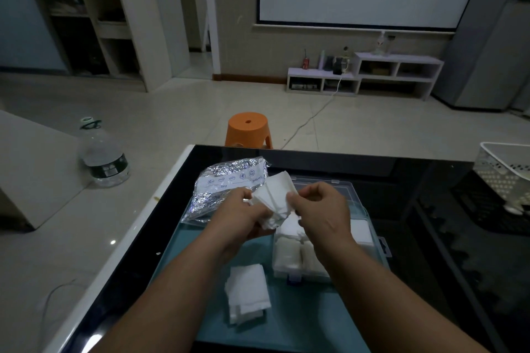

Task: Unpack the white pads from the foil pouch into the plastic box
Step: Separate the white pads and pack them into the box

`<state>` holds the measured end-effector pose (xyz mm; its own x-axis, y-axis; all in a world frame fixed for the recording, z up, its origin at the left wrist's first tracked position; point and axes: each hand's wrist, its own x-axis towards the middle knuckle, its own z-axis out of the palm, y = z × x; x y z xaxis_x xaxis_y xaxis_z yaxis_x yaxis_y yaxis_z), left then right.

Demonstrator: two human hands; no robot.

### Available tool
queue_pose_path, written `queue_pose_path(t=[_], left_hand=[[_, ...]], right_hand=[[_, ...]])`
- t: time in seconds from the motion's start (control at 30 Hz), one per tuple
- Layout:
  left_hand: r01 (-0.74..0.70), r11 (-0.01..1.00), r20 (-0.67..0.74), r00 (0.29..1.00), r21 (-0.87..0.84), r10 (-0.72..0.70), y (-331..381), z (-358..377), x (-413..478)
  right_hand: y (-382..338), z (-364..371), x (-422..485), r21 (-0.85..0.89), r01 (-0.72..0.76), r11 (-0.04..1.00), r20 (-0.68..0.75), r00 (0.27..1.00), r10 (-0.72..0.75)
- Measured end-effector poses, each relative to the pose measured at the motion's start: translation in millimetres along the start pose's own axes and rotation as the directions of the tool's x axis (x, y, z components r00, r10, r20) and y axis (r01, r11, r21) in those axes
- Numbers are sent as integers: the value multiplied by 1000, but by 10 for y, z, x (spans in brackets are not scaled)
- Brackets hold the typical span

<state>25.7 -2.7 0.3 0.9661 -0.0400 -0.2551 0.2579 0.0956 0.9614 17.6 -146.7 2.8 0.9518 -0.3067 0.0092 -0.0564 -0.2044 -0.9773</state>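
A stack of white pads [274, 195] is held above the clear plastic box [358, 203] on the black table. My left hand [243, 218] grips the stack from the left and below. My right hand [318, 209] pinches its right edge between thumb and fingers. The silver foil pouch [226, 183] lies crumpled behind my left hand, partly under it. More white pads [298, 258] sit in the box's near compartments, partly hidden by my right wrist. A loose pile of pads [248, 292] lies on the teal mat in front of the box.
A teal mat [206, 252] covers the middle of the black table [430, 238]. A white perforated basket [504, 172] stands at the table's right edge. Beyond the far edge is an orange stool [248, 129]; a large water bottle [103, 155] stands on the floor at left.
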Motion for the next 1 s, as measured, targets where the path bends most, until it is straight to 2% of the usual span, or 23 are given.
queue_pose_path(t=[0.13,0.27,0.43,0.6,0.73,0.83,1.0], left_hand=[[19,1000,32,999,-17,-18,4,3,-1],[52,991,113,993,-120,-38,29,-11,-11],[19,999,48,999,-38,-17,-2,-9,10],[-20,1000,-10,1000,5,20,11,-16,16],[-34,997,-10,999,73,35,23,-33,4],[-69,994,17,998,90,67,37,-39,-18],[-65,997,80,995,40,62,49,-44,-27]], right_hand=[[13,12,-15,-59,39,997,-20,999,-40],[4,4,-7,-99,80,992,-19,996,-83],[-28,-18,6,-120,83,989,62,995,-76],[-74,-88,57,-32,43,999,28,999,-42],[-120,-148,76,12,44,999,138,989,-45],[-100,-135,67,-45,82,996,178,981,-73],[-71,-105,74,-237,191,952,182,972,-150]])
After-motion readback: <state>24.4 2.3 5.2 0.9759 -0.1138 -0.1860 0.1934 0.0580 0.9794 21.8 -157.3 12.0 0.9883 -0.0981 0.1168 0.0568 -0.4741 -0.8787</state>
